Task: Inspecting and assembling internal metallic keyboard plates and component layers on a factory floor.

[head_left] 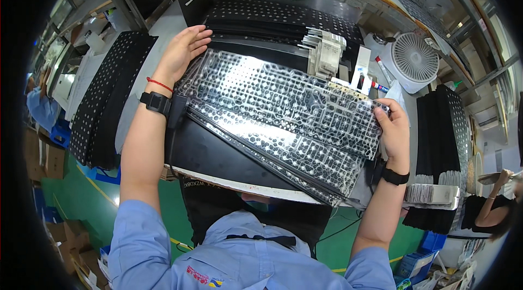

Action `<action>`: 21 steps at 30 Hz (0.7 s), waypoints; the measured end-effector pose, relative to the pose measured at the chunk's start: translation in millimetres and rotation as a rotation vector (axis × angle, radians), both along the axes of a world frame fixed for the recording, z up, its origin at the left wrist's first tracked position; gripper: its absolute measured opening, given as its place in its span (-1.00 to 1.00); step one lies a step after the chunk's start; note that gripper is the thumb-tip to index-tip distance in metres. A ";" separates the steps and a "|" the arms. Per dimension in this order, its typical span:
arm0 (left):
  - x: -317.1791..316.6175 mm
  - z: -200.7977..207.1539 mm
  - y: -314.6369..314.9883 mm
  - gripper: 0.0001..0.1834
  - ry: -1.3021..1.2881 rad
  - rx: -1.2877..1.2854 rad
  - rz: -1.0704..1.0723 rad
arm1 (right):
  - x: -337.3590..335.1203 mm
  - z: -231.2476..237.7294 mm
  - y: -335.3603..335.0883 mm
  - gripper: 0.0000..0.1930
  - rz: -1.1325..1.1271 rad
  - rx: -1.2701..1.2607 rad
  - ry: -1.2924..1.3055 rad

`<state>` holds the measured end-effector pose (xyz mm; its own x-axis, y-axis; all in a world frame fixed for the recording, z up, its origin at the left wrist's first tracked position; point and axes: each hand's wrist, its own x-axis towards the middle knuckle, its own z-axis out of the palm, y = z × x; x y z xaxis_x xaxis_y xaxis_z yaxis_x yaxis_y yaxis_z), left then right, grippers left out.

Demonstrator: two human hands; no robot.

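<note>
A clear, thin sheet covered with round dots and fine traces [261,85], which looks like a keyboard membrane, lies tilted in front of me. My right hand [394,129] pinches its right edge, thumb on top. At its upper left corner my left hand [188,50] is open, fingers stretched out; whether the palm touches the sheet cannot be told. Under it, nearer me, a second similar clear sheet [267,140] shows. Along the near side of that sheet runs a long dark strip [256,160]. Below everything is a black work surface [223,151].
Black spotted sheets [256,14] are stacked behind, with more stacks at left [111,96] and right [444,132]. Bundled whitish pieces [326,53], a marker [379,87] and a white fan [415,61] stand at back right. Another person [496,208] is at far right.
</note>
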<state>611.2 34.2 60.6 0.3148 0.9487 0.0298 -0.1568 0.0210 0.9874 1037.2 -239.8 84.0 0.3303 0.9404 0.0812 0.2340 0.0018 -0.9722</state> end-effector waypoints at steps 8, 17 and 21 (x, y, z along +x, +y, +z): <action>2.4 1.7 -4.8 -0.63 0.028 -0.002 -0.086 | -0.4 -2.1 2.0 -0.85 0.019 0.163 0.048; 1.5 0.1 -7.6 -0.78 0.031 -0.029 -0.169 | 5.8 -8.9 5.3 -0.76 -0.074 0.133 0.077; 3.2 -1.1 -7.3 -0.80 0.038 -0.016 -0.190 | 5.5 -9.2 5.3 -0.79 -0.067 0.100 0.049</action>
<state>614.4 26.9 59.4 0.4891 0.8722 -0.0004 -0.1108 0.0626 0.9919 1042.7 -234.5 74.8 0.3976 0.9042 0.1559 0.1893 0.0854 -0.9782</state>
